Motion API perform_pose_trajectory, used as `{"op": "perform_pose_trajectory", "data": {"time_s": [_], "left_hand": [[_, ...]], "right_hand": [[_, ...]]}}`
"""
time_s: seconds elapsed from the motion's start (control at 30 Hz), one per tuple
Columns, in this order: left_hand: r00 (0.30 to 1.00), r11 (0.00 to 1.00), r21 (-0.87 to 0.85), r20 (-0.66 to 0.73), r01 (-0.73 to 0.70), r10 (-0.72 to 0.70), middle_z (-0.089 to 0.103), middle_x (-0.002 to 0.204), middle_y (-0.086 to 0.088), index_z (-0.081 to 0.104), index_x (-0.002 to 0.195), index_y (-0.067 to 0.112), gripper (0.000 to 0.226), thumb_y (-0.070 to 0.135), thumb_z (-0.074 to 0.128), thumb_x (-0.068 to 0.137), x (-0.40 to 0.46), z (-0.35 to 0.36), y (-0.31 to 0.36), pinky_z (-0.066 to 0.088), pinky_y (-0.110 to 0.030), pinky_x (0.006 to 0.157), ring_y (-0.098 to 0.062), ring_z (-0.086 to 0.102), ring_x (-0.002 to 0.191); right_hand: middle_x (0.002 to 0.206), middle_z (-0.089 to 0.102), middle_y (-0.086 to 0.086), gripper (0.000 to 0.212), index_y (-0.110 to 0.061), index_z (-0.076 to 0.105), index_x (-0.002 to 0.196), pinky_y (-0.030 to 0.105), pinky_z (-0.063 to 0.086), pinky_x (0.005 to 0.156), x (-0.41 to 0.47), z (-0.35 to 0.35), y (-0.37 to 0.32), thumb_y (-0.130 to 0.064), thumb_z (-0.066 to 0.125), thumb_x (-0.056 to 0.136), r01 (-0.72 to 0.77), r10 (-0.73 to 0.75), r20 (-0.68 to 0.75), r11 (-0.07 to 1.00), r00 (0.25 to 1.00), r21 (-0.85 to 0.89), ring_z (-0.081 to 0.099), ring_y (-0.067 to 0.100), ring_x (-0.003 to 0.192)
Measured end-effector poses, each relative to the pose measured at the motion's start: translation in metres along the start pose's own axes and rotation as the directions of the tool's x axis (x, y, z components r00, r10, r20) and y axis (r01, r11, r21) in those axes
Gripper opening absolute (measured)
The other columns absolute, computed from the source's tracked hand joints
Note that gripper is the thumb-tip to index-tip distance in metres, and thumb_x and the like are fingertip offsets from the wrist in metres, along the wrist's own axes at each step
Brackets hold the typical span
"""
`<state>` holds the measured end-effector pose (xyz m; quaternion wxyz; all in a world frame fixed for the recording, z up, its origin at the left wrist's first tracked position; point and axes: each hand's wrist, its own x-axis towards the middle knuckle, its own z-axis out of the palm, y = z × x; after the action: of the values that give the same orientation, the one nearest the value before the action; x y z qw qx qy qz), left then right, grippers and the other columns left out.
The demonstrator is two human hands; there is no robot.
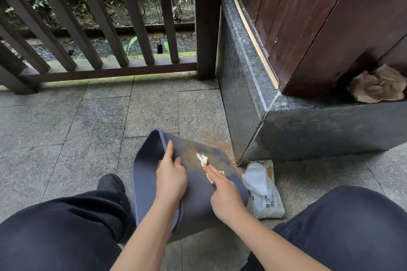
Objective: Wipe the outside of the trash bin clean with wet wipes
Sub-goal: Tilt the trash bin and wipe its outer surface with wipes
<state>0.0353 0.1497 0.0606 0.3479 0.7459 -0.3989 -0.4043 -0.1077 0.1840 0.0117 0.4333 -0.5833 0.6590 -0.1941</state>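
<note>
A dark grey-blue trash bin [193, 204] lies on its side on the paved floor between my knees, its open mouth facing left. Brown dirt smears its upper side near the base. My left hand [170, 174] grips the bin's rim, index finger stretched along the edge. My right hand [224, 193] presses a soiled, crumpled wet wipe [203, 160] against the dirty patch, with the index finger extended. A white pack of wet wipes [263, 191] lies on the floor just right of the bin, a wipe sticking out of its top.
A dark stone plinth [308, 127] with wooden panelling rises at the right, close to the bin's base. Crumpled brown paper [378, 86] sits on its ledge. A dark railing [110, 70] borders the floor ahead. My legs and a black shoe [110, 182] flank the bin.
</note>
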Motion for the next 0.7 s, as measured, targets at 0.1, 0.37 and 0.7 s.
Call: {"op": "perform_pose_trajectory", "data": {"time_s": [0.1, 0.37, 0.7], "left_hand": [[0.995, 0.993, -0.063, -0.024, -0.1, 0.099, 0.051, 0.143, 0.005, 0.035, 0.153, 0.034, 0.052, 0.018, 0.042, 0.103, -0.002, -0.007, 0.03, 0.035, -0.031, 0.103, -0.017, 0.042, 0.137], [0.958, 0.925, -0.256, -0.127, -0.28, 0.255, 0.069, 0.11, 0.008, 0.041, 0.15, 0.037, 0.05, 0.024, 0.049, 0.102, -0.013, -0.045, 0.127, 0.049, -0.047, 0.097, -0.023, 0.063, 0.104], [0.882, 0.844, -0.263, -0.206, -0.468, 0.425, 0.048, 0.099, 0.059, 0.041, 0.145, 0.048, 0.05, 0.027, 0.05, 0.1, -0.053, -0.104, 0.166, 0.039, -0.024, 0.099, 0.027, 0.046, 0.106]], "right_hand": [[0.154, 0.033, -0.024, 0.085, -0.035, 0.035, 0.15, 0.013, 0.017, 0.115, -0.009, -0.017, -0.039, 0.014, 0.034, 0.081, 0.164, -0.163, -0.035, 0.986, 0.986, 0.032, 0.027, -0.002, 0.144], [0.157, 0.032, -0.017, 0.077, -0.03, 0.033, 0.153, 0.017, 0.011, 0.12, -0.03, -0.069, -0.144, 0.004, 0.039, 0.084, 0.568, -0.575, -0.138, 0.818, 0.806, -0.092, 0.02, -0.006, 0.145], [0.157, 0.027, -0.02, 0.09, -0.036, 0.028, 0.153, 0.028, 0.023, 0.119, -0.027, -0.139, -0.114, 0.014, 0.031, 0.079, 0.21, -0.217, -0.291, 0.976, 0.932, -0.056, 0.02, 0.015, 0.15]]}}
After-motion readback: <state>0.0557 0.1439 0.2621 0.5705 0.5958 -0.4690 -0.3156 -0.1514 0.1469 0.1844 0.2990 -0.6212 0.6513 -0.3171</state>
